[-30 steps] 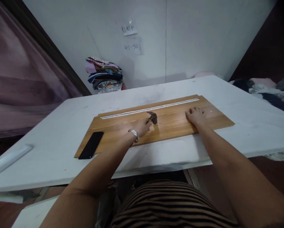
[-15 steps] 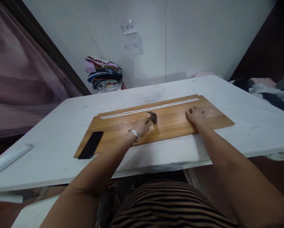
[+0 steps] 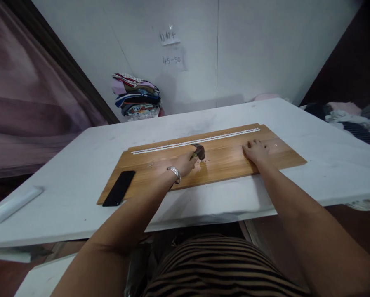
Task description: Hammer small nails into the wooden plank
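My left hand [image 3: 186,164], with a silver bracelet at the wrist, is wrapped round the handle of a claw hammer [image 3: 199,151]. The hammer's head sits just over the middle of a wooden board [image 3: 225,159], its claw pointing left. Several small dark specks [image 3: 205,161] lie beneath the head; I cannot make out what they are. My right hand [image 3: 256,152] rests on the right part of the board, fingers apart and slightly bent, holding nothing. A few thin nail-like pieces [image 3: 150,164] lie on the board left of my left hand.
A black phone [image 3: 119,188] lies across the board's left edge. A white strip [image 3: 197,141] runs along the board's far side. On the white table [image 3: 64,173] a long white object [image 3: 16,204] lies at left. Folded clothes [image 3: 137,97] are stacked behind, by the wall.
The hammer's head is slightly higher above the board, and the dark specks under it show more clearly. My right hand stays in place on the board.
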### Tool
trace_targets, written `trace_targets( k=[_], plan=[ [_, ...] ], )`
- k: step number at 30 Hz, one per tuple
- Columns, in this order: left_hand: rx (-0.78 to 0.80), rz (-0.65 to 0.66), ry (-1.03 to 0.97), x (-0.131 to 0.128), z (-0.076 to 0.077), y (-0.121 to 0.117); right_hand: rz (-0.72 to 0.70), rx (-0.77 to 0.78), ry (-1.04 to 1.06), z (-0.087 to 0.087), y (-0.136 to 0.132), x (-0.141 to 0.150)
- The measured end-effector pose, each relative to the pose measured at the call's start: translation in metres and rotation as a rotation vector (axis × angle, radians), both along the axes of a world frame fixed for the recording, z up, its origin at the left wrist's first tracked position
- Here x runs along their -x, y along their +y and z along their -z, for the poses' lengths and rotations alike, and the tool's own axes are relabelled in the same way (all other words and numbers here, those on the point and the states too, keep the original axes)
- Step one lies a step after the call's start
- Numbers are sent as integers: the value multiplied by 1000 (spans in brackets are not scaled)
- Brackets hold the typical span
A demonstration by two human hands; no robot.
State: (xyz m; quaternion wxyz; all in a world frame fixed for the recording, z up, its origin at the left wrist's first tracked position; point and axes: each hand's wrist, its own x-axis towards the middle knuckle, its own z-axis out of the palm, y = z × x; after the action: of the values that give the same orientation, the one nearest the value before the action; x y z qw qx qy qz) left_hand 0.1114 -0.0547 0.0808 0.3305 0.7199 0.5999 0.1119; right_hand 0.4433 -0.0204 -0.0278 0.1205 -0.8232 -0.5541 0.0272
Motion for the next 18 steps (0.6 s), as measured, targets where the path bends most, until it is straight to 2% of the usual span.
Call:
trace_targets(
  k=[9,18],
  plan=[
    [-6,31,22,3,13,2,10,12,6,-2,-1,1],
    [0,-1,18,0,0,-1,12,5,3,-2,-1,2]
  ],
)
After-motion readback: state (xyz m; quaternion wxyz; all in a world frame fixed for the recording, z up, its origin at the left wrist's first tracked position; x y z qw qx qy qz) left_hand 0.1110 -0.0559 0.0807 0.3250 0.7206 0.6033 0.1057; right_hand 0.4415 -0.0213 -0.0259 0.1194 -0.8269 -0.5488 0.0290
